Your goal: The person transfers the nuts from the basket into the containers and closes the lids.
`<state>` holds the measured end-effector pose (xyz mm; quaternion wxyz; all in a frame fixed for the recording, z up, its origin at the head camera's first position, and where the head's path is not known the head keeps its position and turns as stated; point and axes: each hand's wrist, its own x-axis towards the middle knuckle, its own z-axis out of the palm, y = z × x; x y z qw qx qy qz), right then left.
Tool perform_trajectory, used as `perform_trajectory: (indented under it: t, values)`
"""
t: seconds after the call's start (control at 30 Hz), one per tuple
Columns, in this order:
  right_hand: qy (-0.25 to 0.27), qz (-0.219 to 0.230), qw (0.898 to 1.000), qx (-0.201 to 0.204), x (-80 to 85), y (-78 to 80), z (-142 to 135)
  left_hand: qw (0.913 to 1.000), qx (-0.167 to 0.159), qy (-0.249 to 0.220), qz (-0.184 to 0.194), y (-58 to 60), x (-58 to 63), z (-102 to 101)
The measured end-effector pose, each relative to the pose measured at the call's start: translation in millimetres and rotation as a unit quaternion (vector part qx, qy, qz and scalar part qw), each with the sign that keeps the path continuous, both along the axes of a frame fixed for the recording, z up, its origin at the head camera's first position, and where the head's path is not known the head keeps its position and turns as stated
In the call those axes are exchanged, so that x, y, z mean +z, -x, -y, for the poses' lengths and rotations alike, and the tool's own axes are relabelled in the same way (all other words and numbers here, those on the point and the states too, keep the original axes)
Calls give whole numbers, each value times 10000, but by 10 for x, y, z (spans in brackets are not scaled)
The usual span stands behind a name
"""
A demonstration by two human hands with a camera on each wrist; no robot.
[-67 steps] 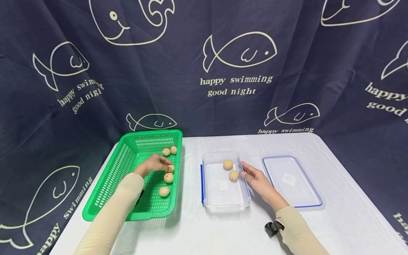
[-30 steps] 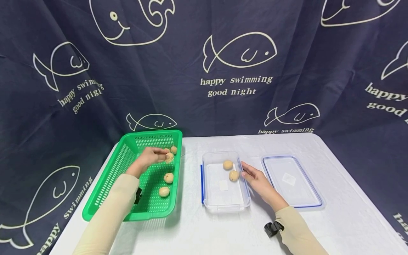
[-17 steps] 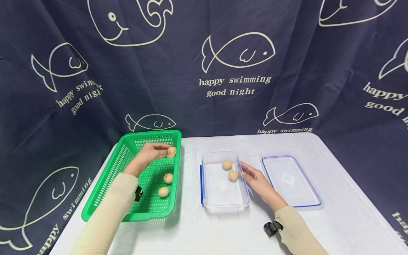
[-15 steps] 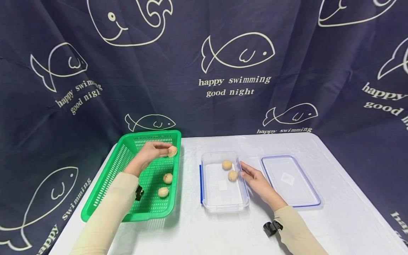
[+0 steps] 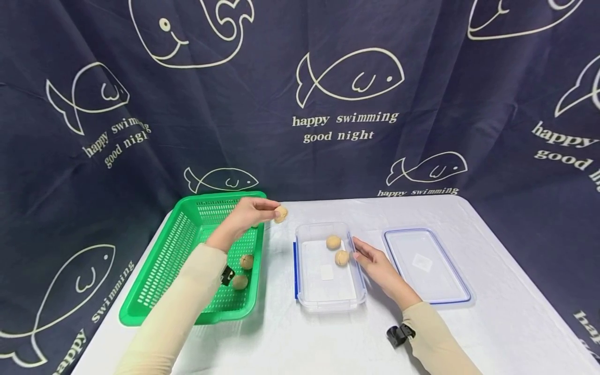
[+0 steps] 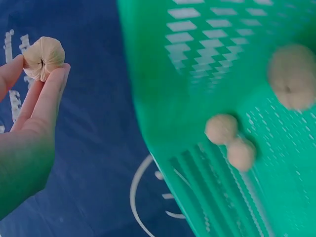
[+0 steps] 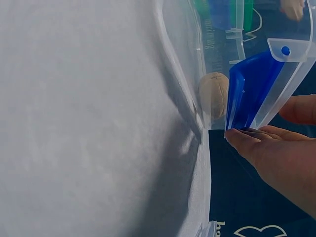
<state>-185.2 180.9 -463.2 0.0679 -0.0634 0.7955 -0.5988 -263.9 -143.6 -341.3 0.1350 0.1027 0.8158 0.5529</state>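
My left hand pinches a walnut between thumb and fingertips, just past the right rim of the green basket. The left wrist view shows that walnut's creased end. Two walnuts, one with a cross-shaped crack and one in front of it, lie in the basket. Further back, another pair is mostly hidden by my left hand in the head view. My right hand rests with fairly straight fingers against the right side of a clear plastic box, touching its blue latch. Two walnuts sit inside the box.
A clear lid with a blue seal lies flat to the right of the box. White cloth covers the table. A dark blue curtain with fish drawings hangs behind and at both sides.
My left hand has taken a walnut from the middle of the basket, lifted it and carried it back and right over the rim. The right hand and box stay put.
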Motion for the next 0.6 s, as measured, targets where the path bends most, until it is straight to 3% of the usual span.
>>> perform_trajectory:
  t: [0.27,0.6]
  values:
    - [26,11,10000,7,8,-10,-2,9996,-246,-28,-145,-17,46,-432]
    - [27,-35,10000,40,2,-2,-8,9988,-476,-73,-35,-95,19,-871]
